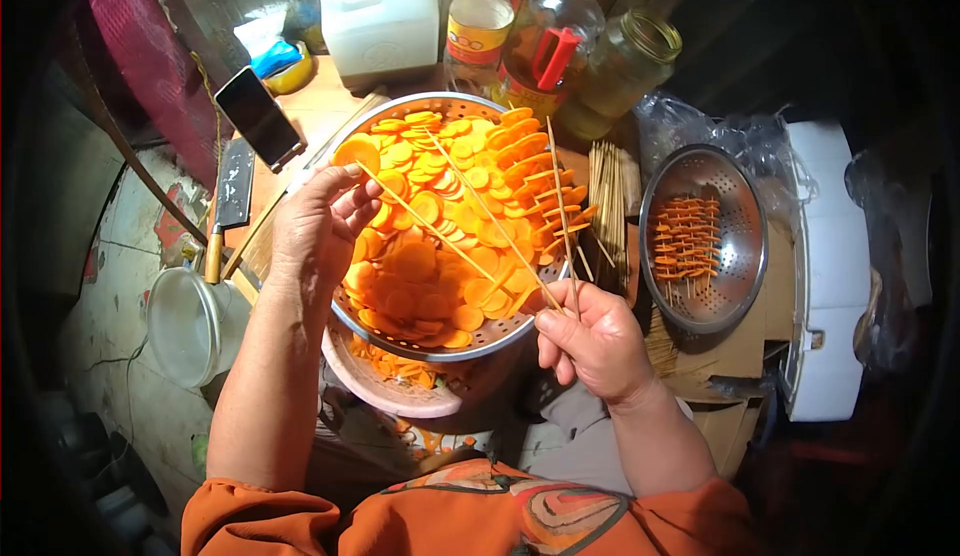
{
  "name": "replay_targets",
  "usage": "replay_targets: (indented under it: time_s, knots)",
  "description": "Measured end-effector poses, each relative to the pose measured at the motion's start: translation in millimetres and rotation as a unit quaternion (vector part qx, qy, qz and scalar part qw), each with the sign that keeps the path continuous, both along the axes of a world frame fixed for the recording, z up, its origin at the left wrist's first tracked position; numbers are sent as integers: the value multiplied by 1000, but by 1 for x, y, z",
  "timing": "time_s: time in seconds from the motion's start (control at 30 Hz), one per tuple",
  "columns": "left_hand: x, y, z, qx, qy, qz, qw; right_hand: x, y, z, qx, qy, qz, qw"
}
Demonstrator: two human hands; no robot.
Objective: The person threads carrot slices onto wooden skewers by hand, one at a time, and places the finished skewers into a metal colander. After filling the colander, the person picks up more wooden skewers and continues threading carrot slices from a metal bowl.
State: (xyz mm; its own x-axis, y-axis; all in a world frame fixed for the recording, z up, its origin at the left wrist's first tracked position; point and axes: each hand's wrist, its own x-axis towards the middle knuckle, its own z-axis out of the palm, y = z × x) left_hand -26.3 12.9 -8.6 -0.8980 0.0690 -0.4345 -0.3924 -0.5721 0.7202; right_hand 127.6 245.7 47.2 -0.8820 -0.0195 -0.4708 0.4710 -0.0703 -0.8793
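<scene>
My left hand is at the left side of a perforated metal colander, its fingers pinched at a round carrot slice. The end of a thin bamboo skewer meets these fingertips. My right hand, closed at the colander's lower right edge, grips bare bamboo skewers that fan out over the carrots. Beneath them lies a heap of sliced carrots. Along the right rim lean several rows of slices, threaded on sticks.
A smaller colander at right holds finished-looking carrot skewers. Between the colanders lies a bundle of sticks. Bottles and a white jug stand behind. A cleaver, phone and bucket are at left.
</scene>
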Motion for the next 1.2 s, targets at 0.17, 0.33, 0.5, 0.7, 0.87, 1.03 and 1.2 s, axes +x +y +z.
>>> replay_targets:
  time_s: [0.17,0.33,0.5,0.7,0.87,1.03,1.2]
  knots:
    - [-1,-9,3,-13,17,4,1000,-2,-5,-3,-2,1,5,1000]
    - [-1,-11,-2,-39,54,-2,998,-3,-7,-3,1,0,6,1000]
    - [5,0,-3,-149,152,-18,977,-2,-4,-3,0,1,1,1000]
    - [29,26,-3,-80,89,-87,989,-1,-10,-6,-15,-5,-40,999]
    - [60,49,4,-40,49,-152,986,-3,-12,-13,-6,10,-50,999]
    - [70,54,7,-21,54,-170,984,-4,-13,-14,-5,18,-47,999]
    - [70,52,2,-44,82,-166,982,-4,-14,-15,-3,20,-43,999]
